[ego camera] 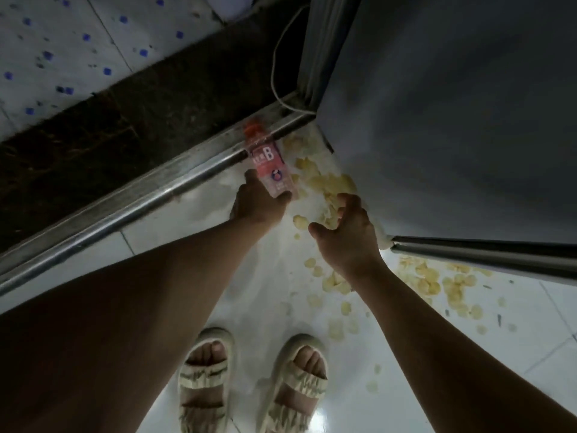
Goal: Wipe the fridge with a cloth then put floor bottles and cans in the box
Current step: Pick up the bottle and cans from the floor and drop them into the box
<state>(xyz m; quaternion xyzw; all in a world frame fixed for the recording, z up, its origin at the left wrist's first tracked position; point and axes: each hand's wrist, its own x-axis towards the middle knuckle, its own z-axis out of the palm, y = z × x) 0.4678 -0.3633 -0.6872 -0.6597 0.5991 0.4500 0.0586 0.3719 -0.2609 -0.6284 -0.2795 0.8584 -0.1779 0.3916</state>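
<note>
Pink bottle (271, 165): clear plastic, red-orange cap, pink label with a large white "B" and a small round emblem below it. Lay tilted, cap end pointing away toward the metal door rail (156, 195), base end nearer the feet. Gripped round its lower part by the left hand (257, 204), thumb on one side, fingers (282, 197) curled at the other. Slightly blurred, so smaller label print could not be read. Sat just beside the corner of the grey fridge (452, 120), next to it on the white floor (193, 245). Whether resting on the floor or lifted just clear of it, could not be told.
</note>
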